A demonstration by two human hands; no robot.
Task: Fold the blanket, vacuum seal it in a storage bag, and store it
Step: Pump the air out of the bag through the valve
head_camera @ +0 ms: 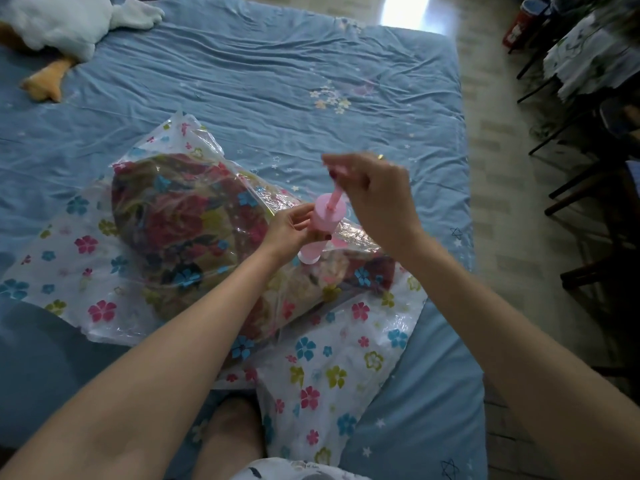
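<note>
Both hands work pink pump (320,226) on bagged blanket (180,230).

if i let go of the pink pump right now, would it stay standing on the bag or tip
Probably tip: the pink pump is tall and narrow, standing on the soft, puffy storage bag. The left hand steadies its barrel while the right hand holds the raised handle, making it top-heavy.

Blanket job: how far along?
Done: folded blanket is inside the storage bag. In hand: left hand steadies the pink pump, right hand grips its plunger. Left: bag looks puffy, so more pumping, then storing.
</note>
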